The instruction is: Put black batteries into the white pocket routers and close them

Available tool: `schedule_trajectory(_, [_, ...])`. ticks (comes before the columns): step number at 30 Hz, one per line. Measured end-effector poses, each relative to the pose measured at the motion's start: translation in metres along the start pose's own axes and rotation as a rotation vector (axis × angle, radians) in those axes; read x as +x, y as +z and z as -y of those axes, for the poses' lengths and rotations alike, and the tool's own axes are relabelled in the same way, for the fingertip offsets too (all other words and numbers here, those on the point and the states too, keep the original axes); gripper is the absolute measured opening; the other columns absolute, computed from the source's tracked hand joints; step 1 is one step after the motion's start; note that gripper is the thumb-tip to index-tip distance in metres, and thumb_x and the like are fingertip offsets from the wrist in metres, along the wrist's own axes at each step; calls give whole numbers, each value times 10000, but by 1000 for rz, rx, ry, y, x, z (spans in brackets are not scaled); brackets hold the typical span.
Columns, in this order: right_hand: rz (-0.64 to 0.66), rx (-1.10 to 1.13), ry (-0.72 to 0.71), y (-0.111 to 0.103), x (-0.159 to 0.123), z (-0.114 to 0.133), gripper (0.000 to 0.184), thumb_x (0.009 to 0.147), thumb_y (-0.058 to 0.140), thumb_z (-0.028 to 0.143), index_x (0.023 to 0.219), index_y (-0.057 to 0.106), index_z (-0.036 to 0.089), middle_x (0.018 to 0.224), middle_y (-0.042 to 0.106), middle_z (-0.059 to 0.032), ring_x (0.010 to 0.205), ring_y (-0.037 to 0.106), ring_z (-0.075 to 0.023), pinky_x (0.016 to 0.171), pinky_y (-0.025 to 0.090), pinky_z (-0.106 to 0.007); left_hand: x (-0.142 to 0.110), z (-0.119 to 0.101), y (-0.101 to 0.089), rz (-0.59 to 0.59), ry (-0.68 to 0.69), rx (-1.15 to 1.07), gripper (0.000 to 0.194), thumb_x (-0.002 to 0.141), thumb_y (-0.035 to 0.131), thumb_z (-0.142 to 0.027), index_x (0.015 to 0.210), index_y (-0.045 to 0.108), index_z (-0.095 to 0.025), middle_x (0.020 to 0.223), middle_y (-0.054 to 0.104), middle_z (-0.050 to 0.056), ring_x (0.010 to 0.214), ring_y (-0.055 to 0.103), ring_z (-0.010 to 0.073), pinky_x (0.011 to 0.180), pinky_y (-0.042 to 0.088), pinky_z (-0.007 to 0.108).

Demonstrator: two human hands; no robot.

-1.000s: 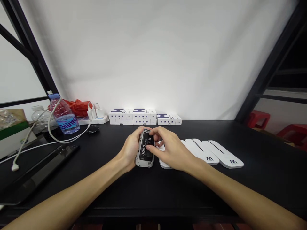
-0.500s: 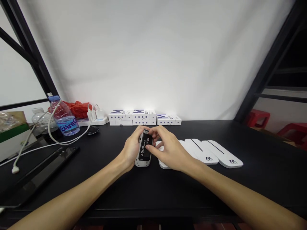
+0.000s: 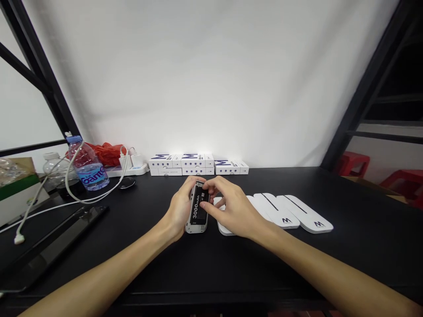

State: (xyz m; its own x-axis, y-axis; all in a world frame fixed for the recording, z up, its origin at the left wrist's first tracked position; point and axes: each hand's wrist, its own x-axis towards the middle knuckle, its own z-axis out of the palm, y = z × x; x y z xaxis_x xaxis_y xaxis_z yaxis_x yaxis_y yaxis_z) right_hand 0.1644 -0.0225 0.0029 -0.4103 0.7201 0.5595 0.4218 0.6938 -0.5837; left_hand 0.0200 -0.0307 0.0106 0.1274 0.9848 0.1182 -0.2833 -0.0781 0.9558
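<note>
a white wall and black steel frame (image 3: 42, 79) rise behind a matte black table (image 3: 280, 268), where a person works at the middle of the front edge. the left hand (image 3: 181, 208) cradles a white plastic gadget (image 3: 195, 227) upright on its long axis, fingers curled around the far side and palm against the near side, a narrow, closed hold. the right hand (image 3: 231, 208) comes in from 3 o'clock, its fingertips (image 3: 207, 193) pressed on a black battery (image 3: 198, 201) printed 3000mah, which lies in the gadget's back, a pinching grip rather than an open reach. steady pressure, kept square to the smooth flat pack, looks the surest way to handle it, since glossy plastic can slip under bare fingers. at 3 o'clock lie white rounded covers (image 3: 291, 212), each with a thin black stripe and a printed m, the nearest just under the right palm. at 12 o'clock stand stacked white cardboard boxes (image 3: 181, 164). at 10 o'clock are a clear water bottle (image 3: 89, 171), a crumpled red plastic bag (image 3: 107, 154) and a white power strip (image 3: 128, 171), with a white cable (image 3: 95, 196) looping across the table. red stools (image 3: 352, 163) show at 2 o'clock beyond the frame
</note>
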Motion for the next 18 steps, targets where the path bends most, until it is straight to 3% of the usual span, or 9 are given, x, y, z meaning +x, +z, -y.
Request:
schedule_trajectory(6, [31,57,17,-4,3,0,256,752,670,289,936,508,215,933,529,-24,759,514,-138,620,494,-289,0,5,-1,-4,74,96,246,869,443,-378,880,634,-221,820,640,8,742,606,164,668,472,251])
schedule_trajectory(11, [59,160,29,-4,1,-1,342,698,722,302,849,426,224,878,499,3,734,479,-126,498,445,-218,4,4,-4,-212,66,93,187,827,511,-359,812,622,-210,713,615,-15,617,564,132,569,446,211])
schedule_trajectory(15, [115,461,108,-3,4,-3,272,780,637,312,995,487,238,967,535,-23,732,545,-129,492,480,-231,11,-3,-10,-254,-30,-104,207,818,495,-332,845,628,-175,636,618,-2,521,574,143,495,458,229])
schedule_trajectory(18, [8,753,248,-9,12,-10,275,813,601,385,1015,509,223,927,556,-42,683,558,-132,518,480,-265,15,-4,-15,-190,-145,-163,317,859,421,-347,882,648,-126,662,666,69,538,626,187,515,505,284])
